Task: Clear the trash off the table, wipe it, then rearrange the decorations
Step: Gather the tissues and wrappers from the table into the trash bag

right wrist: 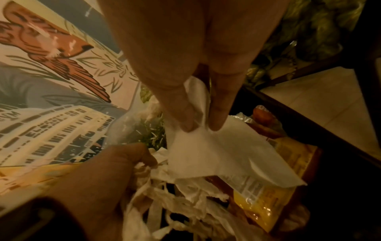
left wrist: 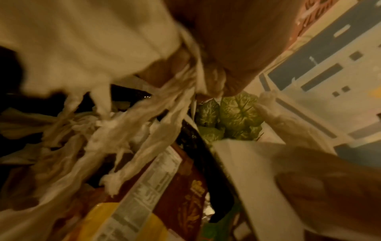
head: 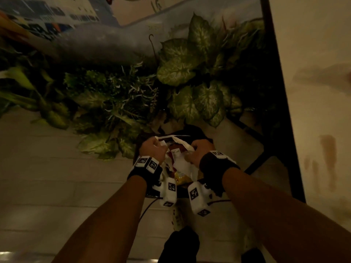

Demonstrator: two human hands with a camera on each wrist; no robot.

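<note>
Left hand (head: 152, 149): fingers curled tight around a bunch of torn white tissue strips (left wrist: 132, 130); the strips hang from the fist down into the trash below.
Right hand (head: 199, 150): thumb and fingers pinch the upper edge of a flat white napkin (right wrist: 216, 154); the napkin hangs below the fingertips (right wrist: 186, 125), tilted, over the trash.
Hand spacing: the 2 hands are near each other, side by side, both directly above the trash bin (head: 197, 132).
Trash bin: dark, lined with black, standing on the floor (head: 57, 186) just in front of the plants and beside the table leg.
Trash location: inside the bin and in both hands. Visible in the bin are a brown and yellow snack packet (left wrist: 185, 195) with a white printed label, more crumpled white paper, and a second yellow wrapper (right wrist: 266, 200).
Contact: the lower ends of the tissue strips touch the paper already in the bin; whether the napkin touches the packet below it cannot be told.
Table (head: 322, 92): pale top at the right of the head view, with brownish smears on its surface; dark frame and leg (head: 273, 73) along its left edge.
Plants (head: 190, 73): green leaves with pale veins, massed on the floor behind the bin and against the wall.
Wall mural (right wrist: 51, 81): painted bird, leaves and pale buildings, behind the plants.
Wrist gear: black straps and white marker blocks (head: 170, 190) on both wrists.
Lighting: dim; the left wrist view is blurred.
</note>
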